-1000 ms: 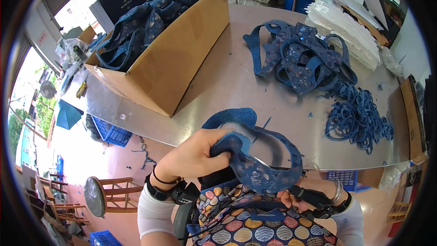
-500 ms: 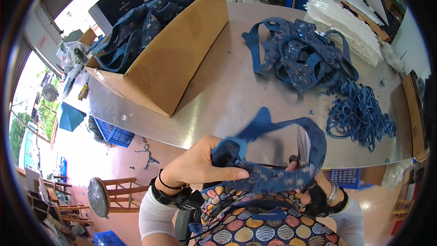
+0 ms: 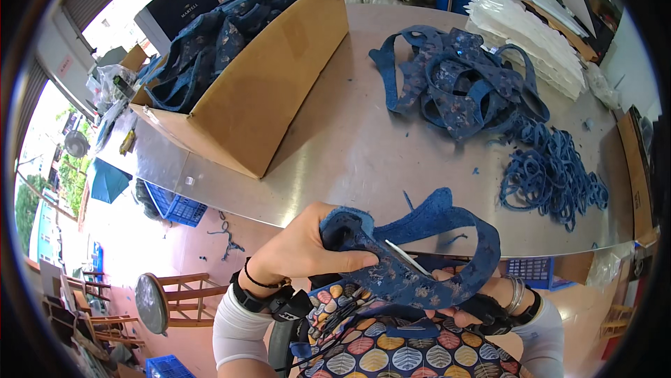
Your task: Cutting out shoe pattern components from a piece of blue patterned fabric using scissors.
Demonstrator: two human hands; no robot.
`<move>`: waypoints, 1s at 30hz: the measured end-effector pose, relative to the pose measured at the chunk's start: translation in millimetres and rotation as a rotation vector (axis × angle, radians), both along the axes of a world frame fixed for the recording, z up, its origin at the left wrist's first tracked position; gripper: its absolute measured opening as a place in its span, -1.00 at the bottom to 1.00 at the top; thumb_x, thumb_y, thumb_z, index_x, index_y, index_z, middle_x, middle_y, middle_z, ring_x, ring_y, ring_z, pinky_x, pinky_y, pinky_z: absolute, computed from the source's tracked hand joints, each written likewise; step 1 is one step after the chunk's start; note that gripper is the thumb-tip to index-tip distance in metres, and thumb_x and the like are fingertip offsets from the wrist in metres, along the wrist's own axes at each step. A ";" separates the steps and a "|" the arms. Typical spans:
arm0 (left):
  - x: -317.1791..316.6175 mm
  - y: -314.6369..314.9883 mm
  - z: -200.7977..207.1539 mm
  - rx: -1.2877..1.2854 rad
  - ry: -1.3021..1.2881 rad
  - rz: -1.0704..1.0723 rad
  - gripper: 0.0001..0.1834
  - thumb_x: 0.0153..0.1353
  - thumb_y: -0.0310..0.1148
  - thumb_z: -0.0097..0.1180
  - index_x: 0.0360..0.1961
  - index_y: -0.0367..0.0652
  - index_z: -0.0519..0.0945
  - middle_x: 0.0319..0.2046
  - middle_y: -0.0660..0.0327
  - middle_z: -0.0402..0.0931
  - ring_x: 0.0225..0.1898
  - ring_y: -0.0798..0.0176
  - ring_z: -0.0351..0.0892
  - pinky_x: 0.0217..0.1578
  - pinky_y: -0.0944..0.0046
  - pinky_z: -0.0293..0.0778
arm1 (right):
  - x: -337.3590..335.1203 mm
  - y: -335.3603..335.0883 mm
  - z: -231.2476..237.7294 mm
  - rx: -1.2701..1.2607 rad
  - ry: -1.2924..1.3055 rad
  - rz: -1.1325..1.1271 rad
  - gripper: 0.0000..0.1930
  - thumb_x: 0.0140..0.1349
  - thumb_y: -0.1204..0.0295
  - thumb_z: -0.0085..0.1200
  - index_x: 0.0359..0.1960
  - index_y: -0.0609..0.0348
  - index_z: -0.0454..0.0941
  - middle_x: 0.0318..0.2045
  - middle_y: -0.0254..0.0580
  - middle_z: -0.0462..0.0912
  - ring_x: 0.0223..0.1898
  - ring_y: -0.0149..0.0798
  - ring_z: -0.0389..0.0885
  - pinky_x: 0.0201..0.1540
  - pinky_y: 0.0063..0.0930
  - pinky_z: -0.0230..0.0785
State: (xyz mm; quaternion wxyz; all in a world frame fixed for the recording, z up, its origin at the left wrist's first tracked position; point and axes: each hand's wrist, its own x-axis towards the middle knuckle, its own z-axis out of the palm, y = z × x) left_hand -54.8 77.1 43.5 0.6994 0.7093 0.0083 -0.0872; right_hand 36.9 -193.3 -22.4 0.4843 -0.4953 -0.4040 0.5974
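A loop-shaped piece of dark blue fabric (image 3: 391, 280) with small floral specks is held up in front of my body. My left hand (image 3: 314, 248) pinches its left end, thumb on the near face and fingers behind. My right hand (image 3: 458, 316) is partly hidden behind the fabric's lower right side, closed on scissors (image 3: 411, 259). Their bright blade slants up to the left across the strip's upper edge; the handles are mostly hidden. A thin blue thread (image 3: 408, 200) stands out just above the strip.
A cardboard box (image 3: 272, 91) full of blue fabric pieces stands on the metal table (image 3: 335, 161) at the left. Cut fabric loops (image 3: 461, 91) and a tangle of thin blue trimmings (image 3: 552, 175) lie at the right. A wooden stool (image 3: 150, 304) stands at lower left.
The scissors have swung from nearly upright inside the loop to a leftward slant by the strip's edge. The loop's upper left end has dropped and shifted right. My left hand stays nearly in place.
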 end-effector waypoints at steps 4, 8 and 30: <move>0.2 -2.7 4.2 0.037 0.013 0.024 -0.83 -0.14 -0.56 0.25 -0.62 -0.28 0.45 -0.65 0.38 0.33 -0.57 0.53 0.23 -0.56 0.50 0.13 | -4.6 1.2 3.5 -0.009 -0.048 0.012 -0.67 0.04 0.28 0.17 -0.21 0.14 0.40 -0.43 -0.38 0.48 -0.45 -0.47 0.41 -0.36 -0.59 0.31; -1.3 -4.4 5.4 0.052 0.027 0.065 -0.83 -0.13 -0.55 0.25 -0.64 -0.26 0.45 -0.67 0.41 0.33 -0.58 0.55 0.23 -0.57 0.50 0.13 | -4.3 0.3 3.4 -0.032 -0.111 0.046 -0.68 0.00 0.29 0.21 -0.26 0.13 0.43 -0.43 -0.38 0.48 -0.45 -0.46 0.41 -0.39 -0.59 0.29; -2.6 -4.0 1.8 -0.044 0.042 0.114 -0.82 -0.17 -0.54 0.26 -0.60 -0.26 0.45 -0.61 0.39 0.34 -0.52 0.51 0.26 -0.50 0.48 0.17 | -19.6 -13.0 -33.0 0.081 -0.376 -0.068 -0.72 -0.05 0.18 0.25 -0.51 0.10 0.50 -0.55 -0.39 0.52 -0.49 -0.42 0.46 -0.44 -0.57 0.27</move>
